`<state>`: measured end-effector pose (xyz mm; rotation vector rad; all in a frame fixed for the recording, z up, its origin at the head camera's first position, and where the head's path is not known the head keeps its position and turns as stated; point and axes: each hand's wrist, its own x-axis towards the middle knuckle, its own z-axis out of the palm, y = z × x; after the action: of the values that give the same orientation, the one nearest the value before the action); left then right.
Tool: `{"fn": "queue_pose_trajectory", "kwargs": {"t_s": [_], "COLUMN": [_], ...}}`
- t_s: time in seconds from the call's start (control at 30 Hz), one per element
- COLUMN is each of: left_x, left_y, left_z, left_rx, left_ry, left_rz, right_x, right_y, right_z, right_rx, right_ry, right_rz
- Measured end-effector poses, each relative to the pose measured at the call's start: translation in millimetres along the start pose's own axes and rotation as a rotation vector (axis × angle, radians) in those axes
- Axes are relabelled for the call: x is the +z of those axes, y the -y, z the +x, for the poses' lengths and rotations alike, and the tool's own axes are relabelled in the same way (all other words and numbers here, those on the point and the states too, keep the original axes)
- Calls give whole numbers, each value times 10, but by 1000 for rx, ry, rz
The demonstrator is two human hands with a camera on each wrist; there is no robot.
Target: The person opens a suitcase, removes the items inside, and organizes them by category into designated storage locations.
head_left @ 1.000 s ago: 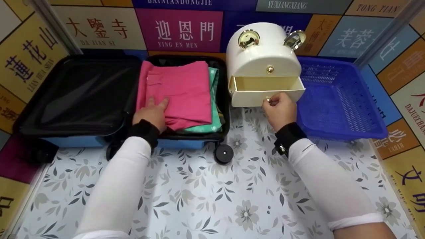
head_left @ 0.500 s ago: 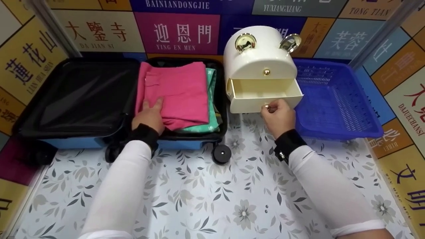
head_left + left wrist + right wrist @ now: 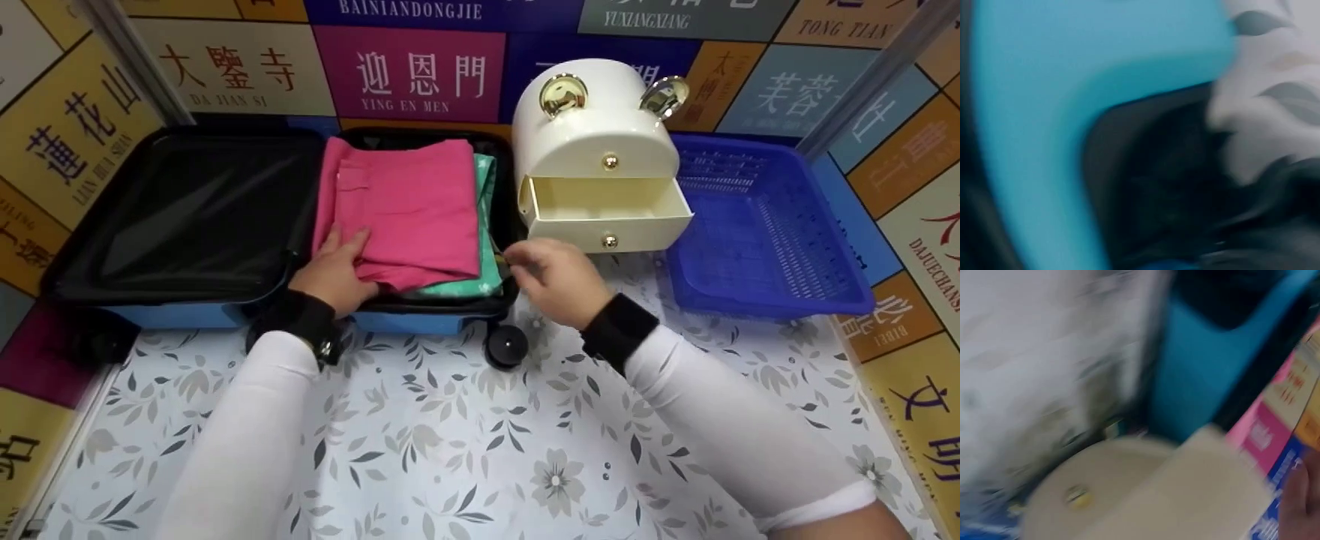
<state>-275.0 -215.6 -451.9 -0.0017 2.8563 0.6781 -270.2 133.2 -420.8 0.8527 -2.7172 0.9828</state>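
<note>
Folded pink cloth [image 3: 409, 214] lies in the right half of an open suitcase [image 3: 420, 324], over a green cloth [image 3: 486, 274] that shows along its right side. My left hand [image 3: 335, 271] rests on the pink cloth's lower left corner, fingers spread. At the suitcase's right rim hovers my right hand [image 3: 559, 279], fingers loosely bent, fingertips beside the green cloth. Just behind it a white cabinet [image 3: 592, 142] has its lower drawer [image 3: 611, 232] pulled out, and no hand is on the gold knob [image 3: 610, 241]. The right wrist view catches part of the right hand's fingers [image 3: 1297, 498].
A blue plastic basket [image 3: 757, 240] stands right of the cabinet. The suitcase's other half [image 3: 195, 217] lies at the left, its black lining facing up. Suitcase wheels [image 3: 507, 346] stick out toward me over the floral surface [image 3: 450, 450]. Printed panels [image 3: 409, 71] wall in the back and sides.
My right hand has let go of the drawer knob and moved left to the suitcase rim. The drawer came out a little further. My left hand stays on the pink cloth, with its thumb shifted.
</note>
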Motion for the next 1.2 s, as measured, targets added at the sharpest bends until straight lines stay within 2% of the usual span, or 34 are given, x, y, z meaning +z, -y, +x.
{"fn": "queue_pose_trajectory", "kwargs": {"t_s": [0.07, 0.17, 0.33, 0.47, 0.63, 0.83, 0.9, 1.03, 1.13, 1.2], "left_x": [58, 133, 200, 207, 186, 147, 134, 111, 97, 93], "left_y": [-11, -44, -75, -85, -85, -40, -29, -12, -5, -4], "left_z": [9, 39, 66, 70, 47, 13, 6, -3, -13, -20], "left_rx": [-4, -10, -25, -23, -20, -9, -5, 1, 2, 2], "left_ry": [-22, -39, -40, -41, -37, -30, -28, -25, -34, -37], "left_rz": [-9, -16, -2, 12, 25, 36, 38, 43, 43, 45], "right_x": [90, 273, 566, 702, 776, 847, 868, 878, 869, 868], "right_y": [170, 319, 388, 386, 420, 445, 457, 485, 500, 507], "right_z": [155, 370, 657, 827, 949, 981, 995, 1032, 1049, 1053], "right_rx": [-9, 15, 86, 42, -49, -74, -134, -144, -77, -74], "right_ry": [233, 487, 786, 952, 1051, 1073, 1096, 1113, 1092, 1088], "right_rz": [-13, -59, -159, -302, -424, -517, -570, -566, -520, -520]}}
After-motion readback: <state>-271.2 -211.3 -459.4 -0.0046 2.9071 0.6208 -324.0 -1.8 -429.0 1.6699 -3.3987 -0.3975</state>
